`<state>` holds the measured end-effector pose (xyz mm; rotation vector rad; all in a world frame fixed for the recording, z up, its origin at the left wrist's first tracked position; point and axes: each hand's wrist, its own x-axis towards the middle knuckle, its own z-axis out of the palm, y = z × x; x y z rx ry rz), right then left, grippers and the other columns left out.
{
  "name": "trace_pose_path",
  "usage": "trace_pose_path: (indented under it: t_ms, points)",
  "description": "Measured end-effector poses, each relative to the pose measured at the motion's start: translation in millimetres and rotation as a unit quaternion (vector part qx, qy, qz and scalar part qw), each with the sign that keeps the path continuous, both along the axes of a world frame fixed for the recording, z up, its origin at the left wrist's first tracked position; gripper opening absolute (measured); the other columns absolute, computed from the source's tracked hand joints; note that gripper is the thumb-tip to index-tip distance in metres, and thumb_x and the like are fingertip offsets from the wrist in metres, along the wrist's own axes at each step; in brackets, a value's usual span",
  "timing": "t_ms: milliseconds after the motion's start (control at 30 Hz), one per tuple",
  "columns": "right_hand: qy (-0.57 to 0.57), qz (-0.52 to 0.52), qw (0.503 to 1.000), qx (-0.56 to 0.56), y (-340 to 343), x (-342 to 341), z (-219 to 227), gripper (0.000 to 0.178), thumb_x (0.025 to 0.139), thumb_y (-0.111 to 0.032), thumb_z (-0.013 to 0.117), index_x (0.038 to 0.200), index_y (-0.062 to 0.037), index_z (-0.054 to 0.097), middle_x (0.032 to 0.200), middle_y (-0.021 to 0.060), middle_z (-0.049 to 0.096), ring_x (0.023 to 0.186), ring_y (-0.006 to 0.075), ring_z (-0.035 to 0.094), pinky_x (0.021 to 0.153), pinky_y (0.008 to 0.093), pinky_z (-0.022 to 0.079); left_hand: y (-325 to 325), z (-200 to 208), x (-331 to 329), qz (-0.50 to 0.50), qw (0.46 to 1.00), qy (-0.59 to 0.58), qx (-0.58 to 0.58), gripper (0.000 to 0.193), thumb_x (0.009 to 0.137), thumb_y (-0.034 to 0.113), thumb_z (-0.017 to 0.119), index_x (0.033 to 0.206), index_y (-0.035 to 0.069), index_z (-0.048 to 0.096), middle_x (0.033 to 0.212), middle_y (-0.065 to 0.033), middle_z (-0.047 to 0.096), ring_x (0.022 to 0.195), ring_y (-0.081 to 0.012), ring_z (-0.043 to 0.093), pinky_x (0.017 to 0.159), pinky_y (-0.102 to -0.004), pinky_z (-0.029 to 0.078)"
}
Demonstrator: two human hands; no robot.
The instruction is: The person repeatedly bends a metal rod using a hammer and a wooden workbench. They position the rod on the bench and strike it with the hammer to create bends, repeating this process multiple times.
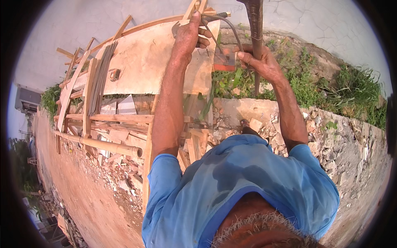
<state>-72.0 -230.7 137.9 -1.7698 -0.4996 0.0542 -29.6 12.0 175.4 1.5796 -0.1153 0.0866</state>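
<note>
A dark metal rod, bent into a curve, spans the space between my two hands. My left hand is closed around its upper left end, thumb up and fingers curled, over the far right part of the pale board. A thin straight rod slants down from beside those fingers. On the right, my right hand pinches the curved rod's lower end between thumb and fingers, overlapping an upright brown post. Between the hands, at the board's edge, lies a red-orange block, partly hazy in the picture.
A large plywood board on a timber frame carries a bundle of thin rods and a tape measure. A bamboo pole runs along the near side. Rubble and weeds lie right; a plastered wall stands behind.
</note>
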Motion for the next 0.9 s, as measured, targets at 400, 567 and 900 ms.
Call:
trace_pose_path:
  t_ms: [400, 567, 900]
  points:
    - [-0.113, 0.043, 0.925, -0.360, -28, 104, -33, 0.032, 0.085, -0.031, 0.075, 0.112, -0.0136, 0.074, 0.088, 0.0144, 0.072, 0.081, 0.0305, 0.068, 0.075, 0.0445, 0.053, -6, -59, 86, 0.015, 0.996, 0.083, -0.031, 0.037, 0.093, 0.011, 0.051, 0.125, -0.005, 0.059, 0.085, -0.0049, 0.062, 0.060, -0.0098, 0.050, 0.060, -0.0269, 0.047]
    - [0.051, 0.096, 0.942, -0.317, -52, 142, -61, 0.033, 0.086, -0.030, 0.074, 0.110, -0.0072, 0.074, 0.078, 0.0118, 0.070, 0.075, 0.0255, 0.067, 0.071, 0.0425, 0.051, -27, -97, 116, 0.087, 0.989, 0.122, -0.018, 0.026, 0.093, 0.025, 0.061, 0.103, 0.004, 0.073, 0.067, 0.0040, 0.046, 0.055, -0.0075, 0.041, 0.048, -0.0266, 0.033]
    - [0.118, 0.125, 0.946, -0.276, -75, 161, -92, 0.028, 0.087, -0.029, 0.073, 0.080, -0.0019, 0.071, 0.062, 0.0066, 0.064, 0.058, 0.0170, 0.062, 0.059, 0.0364, 0.048, -43, -163, 180, 0.084, 0.905, -0.125, 0.397, 0.044, 0.094, 0.050, 0.056, 0.096, 0.008, 0.070, 0.074, -0.0118, 0.066, 0.073, -0.0315, 0.064, 0.072, -0.0426, 0.050]
